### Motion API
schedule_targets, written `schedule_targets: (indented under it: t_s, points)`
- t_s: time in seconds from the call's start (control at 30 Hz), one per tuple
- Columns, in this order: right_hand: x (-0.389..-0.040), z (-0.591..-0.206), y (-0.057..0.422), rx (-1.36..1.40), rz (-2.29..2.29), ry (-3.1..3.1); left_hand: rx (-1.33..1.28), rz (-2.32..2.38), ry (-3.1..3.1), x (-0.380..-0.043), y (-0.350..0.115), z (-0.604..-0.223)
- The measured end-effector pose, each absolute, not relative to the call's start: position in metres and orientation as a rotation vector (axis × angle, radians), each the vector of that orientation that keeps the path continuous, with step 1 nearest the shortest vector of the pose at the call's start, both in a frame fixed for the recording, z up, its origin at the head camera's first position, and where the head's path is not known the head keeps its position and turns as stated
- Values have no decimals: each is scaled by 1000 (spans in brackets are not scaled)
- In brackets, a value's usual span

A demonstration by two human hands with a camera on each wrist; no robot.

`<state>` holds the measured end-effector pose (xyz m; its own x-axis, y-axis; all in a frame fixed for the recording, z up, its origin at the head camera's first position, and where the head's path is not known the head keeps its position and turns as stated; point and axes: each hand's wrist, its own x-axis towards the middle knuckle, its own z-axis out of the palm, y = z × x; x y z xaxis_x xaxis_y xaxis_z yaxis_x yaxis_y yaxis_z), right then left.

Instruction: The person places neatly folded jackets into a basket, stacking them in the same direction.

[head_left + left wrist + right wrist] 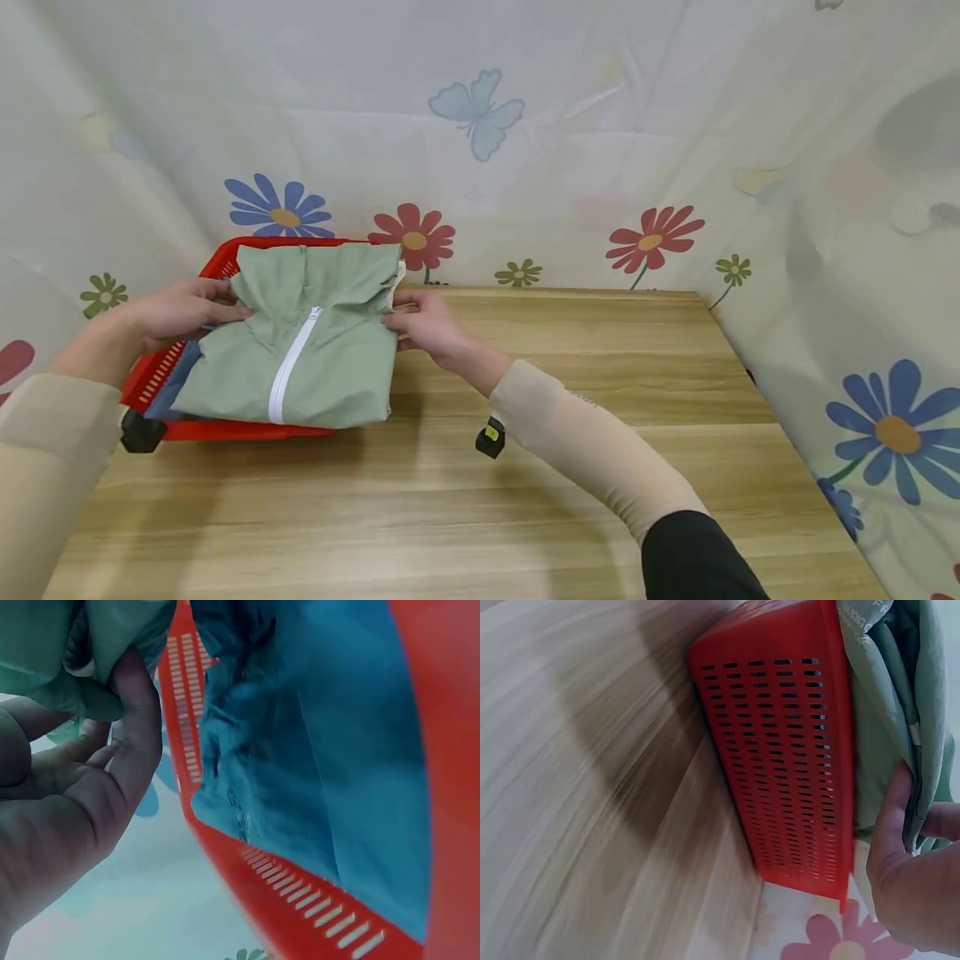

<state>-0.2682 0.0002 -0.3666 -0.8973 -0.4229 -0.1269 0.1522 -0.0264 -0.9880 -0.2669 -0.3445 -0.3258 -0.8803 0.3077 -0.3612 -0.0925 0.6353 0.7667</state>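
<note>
A folded light green jacket (345, 350) with a white zipper lies spread over the top of a red plastic basket (247, 431). My left hand (180, 312) pinches the jacket's left edge, its fingers and thumb around the fabric in the left wrist view. On the opposite side, my right hand (431, 329) grips the folded right edge, with layers of cloth between thumb and fingers in the right wrist view. Beneath the jacket, a folded blue garment (322, 750) sits inside the basket; the jacket hides much of it in the head view.
The basket stands at the left of a wooden table (562, 500), near the back. A white curtain (570, 167) printed with flowers and a butterfly hangs behind the table and along its sides. Black wrist-camera pieces hang below both wrists.
</note>
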Motion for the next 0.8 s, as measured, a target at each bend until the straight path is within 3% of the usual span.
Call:
schedule_targets:
  t_s: [0.53,0.8]
  points:
    - [-278,-375,-48,-243,-1980,2023,181,967,2491,-274,-373,-319]
    - [-273,-372,-49,-377,-1851,2233,152,825,2585,-273,-385,-323]
